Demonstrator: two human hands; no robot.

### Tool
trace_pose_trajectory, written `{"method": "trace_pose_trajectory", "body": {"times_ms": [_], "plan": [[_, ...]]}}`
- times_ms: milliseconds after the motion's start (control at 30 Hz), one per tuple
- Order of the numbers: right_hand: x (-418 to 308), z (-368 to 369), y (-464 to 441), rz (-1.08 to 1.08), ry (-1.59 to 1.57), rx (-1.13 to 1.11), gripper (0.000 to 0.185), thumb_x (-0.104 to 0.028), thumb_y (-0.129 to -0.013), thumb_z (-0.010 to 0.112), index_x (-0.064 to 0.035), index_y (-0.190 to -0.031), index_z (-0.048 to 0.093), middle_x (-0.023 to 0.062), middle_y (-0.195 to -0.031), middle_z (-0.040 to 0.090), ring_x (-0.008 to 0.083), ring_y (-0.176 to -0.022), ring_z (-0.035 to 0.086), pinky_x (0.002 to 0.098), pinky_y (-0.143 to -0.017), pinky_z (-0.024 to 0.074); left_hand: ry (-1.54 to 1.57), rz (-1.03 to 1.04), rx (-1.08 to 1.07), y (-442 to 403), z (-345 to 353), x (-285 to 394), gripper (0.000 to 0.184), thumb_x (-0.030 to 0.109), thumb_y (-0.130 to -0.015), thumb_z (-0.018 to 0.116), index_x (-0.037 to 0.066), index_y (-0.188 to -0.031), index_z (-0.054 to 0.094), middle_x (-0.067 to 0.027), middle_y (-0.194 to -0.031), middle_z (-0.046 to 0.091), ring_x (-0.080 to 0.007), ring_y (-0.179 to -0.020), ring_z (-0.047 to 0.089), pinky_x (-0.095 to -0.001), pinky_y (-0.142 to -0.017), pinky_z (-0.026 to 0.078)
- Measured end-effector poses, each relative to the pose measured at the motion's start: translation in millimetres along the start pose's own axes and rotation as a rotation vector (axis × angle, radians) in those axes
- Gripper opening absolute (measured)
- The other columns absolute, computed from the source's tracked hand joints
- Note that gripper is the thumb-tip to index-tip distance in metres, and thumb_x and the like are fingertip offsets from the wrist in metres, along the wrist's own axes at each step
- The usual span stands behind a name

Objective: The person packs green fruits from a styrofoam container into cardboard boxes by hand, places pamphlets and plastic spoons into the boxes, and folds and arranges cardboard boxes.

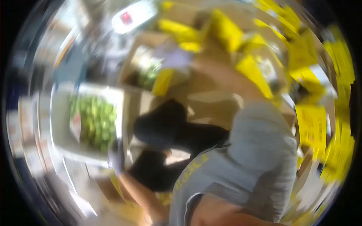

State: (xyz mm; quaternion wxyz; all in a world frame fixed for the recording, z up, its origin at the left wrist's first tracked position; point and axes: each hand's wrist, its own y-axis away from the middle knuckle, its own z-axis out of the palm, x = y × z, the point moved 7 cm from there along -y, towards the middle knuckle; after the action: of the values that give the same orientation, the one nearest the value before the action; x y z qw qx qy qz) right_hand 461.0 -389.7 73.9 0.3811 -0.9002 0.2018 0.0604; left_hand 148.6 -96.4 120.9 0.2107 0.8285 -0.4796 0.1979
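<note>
My left hand (pixel 116 157), in a pale glove, is at the right edge of a white tub (pixel 87 89), its fingers closed on the rim. Many small green pieces (pixel 96 122) fill much of the tub, with a pale label or scrap among them. My right hand (pixel 175 56), in a light purple glove, reaches over an open cardboard box (pixel 130 71) holding green and whitish items. Motion blur smears its fingers, and what it holds, if anything, cannot be made out. A yellow flap or packet (pixel 163 82) is just below it.
Yellow packets or cards (pixel 311 122) crowd the right side and top, some around cardboard boxes. A white container with a red patch (pixel 132 17) is at the top. My dark-clad legs (pixel 177 126) lie between the tub and my grey shirt. Stacked cartons (pixel 26 120) line the left.
</note>
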Motion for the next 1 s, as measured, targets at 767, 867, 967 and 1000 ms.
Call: {"method": "trace_pose_trajectory", "body": {"times_ms": [767,867,967,1000], "plan": [[73.0,21.3,-62.5,0.163,0.13,-0.57,0.012,-0.017,-0.077,0.052,-0.0101,-0.073,0.061,0.0133,-0.075,0.06,0.0317,-0.068,0.059,0.0403,-0.062,0.0477,-0.19,-0.106,-0.076,-14.3,8.3,-34.7,0.029,0.031,-0.083,0.055,0.007,-0.099,0.062,-0.0168,-0.094,0.063,-0.0336,-0.088,0.06,-0.0412,-0.077,0.046],[79.2,56.0,-64.7,0.156,0.161,-0.722,0.015,-0.017,-0.076,0.05,-0.0097,-0.071,0.062,0.0138,-0.072,0.06,0.0334,-0.069,0.058,0.0437,-0.062,0.0471,-0.167,-0.097,-0.069,-15.7,7.7,-37.0,0.028,0.03,-0.084,0.054,0.007,-0.099,0.062,-0.0162,-0.094,0.063,-0.0338,-0.088,0.059,-0.0406,-0.078,0.045],[71.6,90.7,-52.5,-0.013,0.478,-1.086,0.014,-0.014,-0.071,0.052,-0.006,-0.076,0.063,0.0164,-0.084,0.063,0.0321,-0.076,0.061,0.0441,-0.064,0.0482,-0.154,-0.092,-0.07,-20.0,5.1,-31.1,0.028,0.029,-0.083,0.054,0.006,-0.098,0.062,-0.0155,-0.094,0.063,-0.0339,-0.088,0.059,-0.0399,-0.078,0.046],[69.0,93.8,-49.8,-0.017,0.473,-1.093,0.014,-0.014,-0.071,0.052,-0.006,-0.076,0.063,0.0164,-0.084,0.063,0.0321,-0.076,0.061,0.0441,-0.064,0.0482,-0.136,-0.07,-0.062,-20.8,5.6,-29.4,0.028,0.029,-0.083,0.055,0.006,-0.097,0.061,-0.0154,-0.094,0.063,-0.0339,-0.088,0.059,-0.0398,-0.078,0.046]]}}
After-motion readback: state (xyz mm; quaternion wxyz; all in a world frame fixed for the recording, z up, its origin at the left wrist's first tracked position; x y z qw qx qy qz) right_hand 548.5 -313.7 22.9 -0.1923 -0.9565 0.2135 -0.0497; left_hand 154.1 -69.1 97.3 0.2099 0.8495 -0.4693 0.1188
